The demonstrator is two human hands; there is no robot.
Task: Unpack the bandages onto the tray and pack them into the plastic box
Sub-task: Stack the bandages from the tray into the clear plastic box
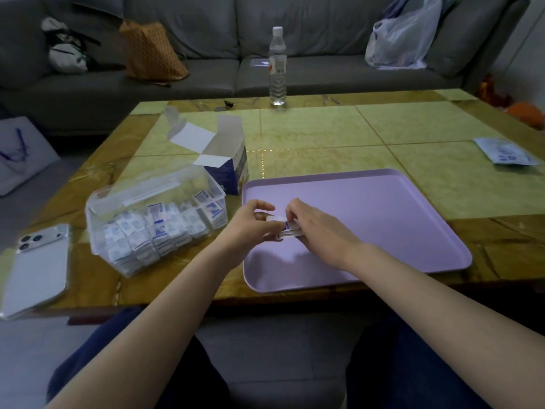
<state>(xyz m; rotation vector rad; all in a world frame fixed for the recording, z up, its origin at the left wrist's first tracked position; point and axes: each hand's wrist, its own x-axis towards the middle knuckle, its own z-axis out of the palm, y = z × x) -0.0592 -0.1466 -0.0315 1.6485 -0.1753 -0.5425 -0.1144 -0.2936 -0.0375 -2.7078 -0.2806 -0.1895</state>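
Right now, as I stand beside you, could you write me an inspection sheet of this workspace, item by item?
Surface: tiled yellow-green table with a brown border.
Job's things: purple tray at the near edge; clear plastic box to its left, nearly full of wrapped bandages; opened cardboard carton behind the box.
Clutter: phone at the left edge; water bottle at the far edge; printed packet far right.
Hands: left hand and right hand both pinch a small stack of bandages over the tray.
Cables: nothing seen.
Surroundings: grey sofa holding an orange bag and a plastic bag; white carrier bag on the floor, left.
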